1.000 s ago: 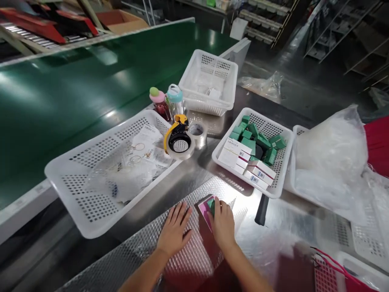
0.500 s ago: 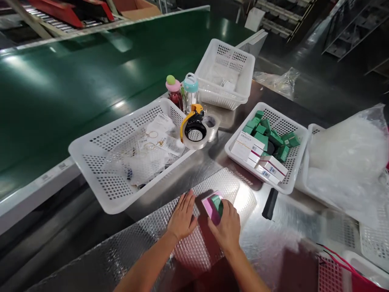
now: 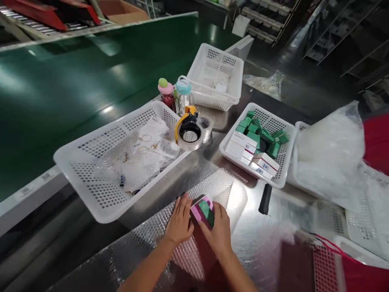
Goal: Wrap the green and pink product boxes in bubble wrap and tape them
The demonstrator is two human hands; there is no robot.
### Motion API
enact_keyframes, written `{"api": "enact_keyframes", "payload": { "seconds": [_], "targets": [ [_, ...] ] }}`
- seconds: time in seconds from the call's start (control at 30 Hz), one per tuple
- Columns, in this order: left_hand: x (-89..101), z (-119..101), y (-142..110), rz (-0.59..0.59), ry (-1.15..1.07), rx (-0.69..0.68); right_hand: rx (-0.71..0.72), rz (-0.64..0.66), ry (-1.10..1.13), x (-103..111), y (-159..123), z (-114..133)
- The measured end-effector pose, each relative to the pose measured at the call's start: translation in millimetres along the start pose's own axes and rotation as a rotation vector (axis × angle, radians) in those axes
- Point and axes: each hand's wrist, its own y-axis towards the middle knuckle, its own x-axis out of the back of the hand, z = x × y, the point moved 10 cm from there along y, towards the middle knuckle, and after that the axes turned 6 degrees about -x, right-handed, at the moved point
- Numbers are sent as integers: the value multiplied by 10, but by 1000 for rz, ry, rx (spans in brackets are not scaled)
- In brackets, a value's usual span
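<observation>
We see pink-green box (image 3: 203, 209) on bubble wrap (image 3: 219, 187), near table edge, between both hands. Left hand (image 3: 180, 223) presses flat, fingers spread, against box's left side. Right hand (image 3: 219, 231) curls over box's right side, gripping it. No print on it legible to us. Beyond: tape dispenser (image 3: 188, 129), basket (image 3: 284, 160) with green boxes (image 3: 258, 134) and white barcode-labelled cartons (image 3: 249, 156), text too small to read.
</observation>
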Motion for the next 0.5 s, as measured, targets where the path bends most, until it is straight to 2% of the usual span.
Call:
{"api": "enact_keyframes", "payload": {
  "seconds": [0.23,0.33,0.4,0.5],
  "targets": [
    [-25,-53,-62,-42,138,-84,13,-88,73,108,-147,17],
    [-67,-60,-78,-40,186,-104,-3,-177,138,297,-75,-5],
    [-81,-59,-81,-50,205,-114,-15,-263,203,606,248,-84],
    [-75,-24,-82,-74,224,-115,-43,-373,249,1206,1200,-281]
  ]
}}
